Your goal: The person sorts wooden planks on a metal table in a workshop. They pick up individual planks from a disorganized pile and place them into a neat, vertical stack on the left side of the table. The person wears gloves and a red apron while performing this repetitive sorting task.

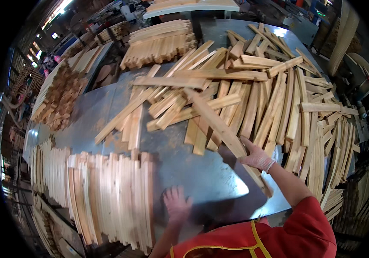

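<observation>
Now | right hand (257, 157) grips long pale slat (219, 124) | left hand (176, 204) blurred, seemingly flat, empty

Grey metal table (193, 172), loose wooden slats (253, 99) scattered across it, stacked slats (107, 193) at its near-left edge

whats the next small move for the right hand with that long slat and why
Probably draw the long wooden slat toward the neat stack of slats. The right hand already grips its near end, while its far end lies over the loose pile, and the left hand rests flat on the metal table beside the stack.
</observation>
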Available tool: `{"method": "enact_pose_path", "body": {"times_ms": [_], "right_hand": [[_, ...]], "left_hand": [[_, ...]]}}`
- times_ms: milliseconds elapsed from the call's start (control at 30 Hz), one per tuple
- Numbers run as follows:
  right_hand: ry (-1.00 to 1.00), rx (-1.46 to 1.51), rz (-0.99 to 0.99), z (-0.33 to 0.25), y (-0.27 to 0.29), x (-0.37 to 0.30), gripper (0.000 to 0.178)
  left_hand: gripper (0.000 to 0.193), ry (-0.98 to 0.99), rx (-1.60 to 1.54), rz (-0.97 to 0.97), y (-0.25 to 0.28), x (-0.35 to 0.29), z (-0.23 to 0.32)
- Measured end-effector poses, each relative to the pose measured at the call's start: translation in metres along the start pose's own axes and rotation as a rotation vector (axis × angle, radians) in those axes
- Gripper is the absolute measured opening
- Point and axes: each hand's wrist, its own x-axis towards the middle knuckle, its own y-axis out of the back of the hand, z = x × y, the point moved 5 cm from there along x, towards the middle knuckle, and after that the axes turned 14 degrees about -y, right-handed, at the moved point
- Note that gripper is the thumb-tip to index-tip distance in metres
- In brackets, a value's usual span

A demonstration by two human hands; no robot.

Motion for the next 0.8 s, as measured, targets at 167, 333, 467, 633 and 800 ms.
{"method": "enact_pose_path", "body": {"times_ms": [167,333,467,633,800], "right_hand": [[0.053,0.904,-0.266,-0.02,-0.157,-0.043,0.1],[-0.037,-0.18,-0.41,-0.028,-0.318,-0.124,0.078],[0.417,-0.377,-0.62,-0.008,-0.379,-0.125,0.071],[0.244,0.11,-0.419,0.014,-0.22,-0.095,0.075],[0.024,0.315,0.379,0.104,0.018,-0.034,0.077]], "left_hand": [[0.077,0.115,-0.686,-0.082,0.033,-0.007,-0.005],[0.085,0.198,-0.313,-0.206,0.054,-0.007,0.004],[0.082,0.259,-0.24,-0.176,0.018,-0.038,-0.03],[0.088,0.18,0.259,0.021,0.036,-0.093,-0.066],[0.097,0.272,0.277,-0.096,0.073,-0.056,-0.057]]}}
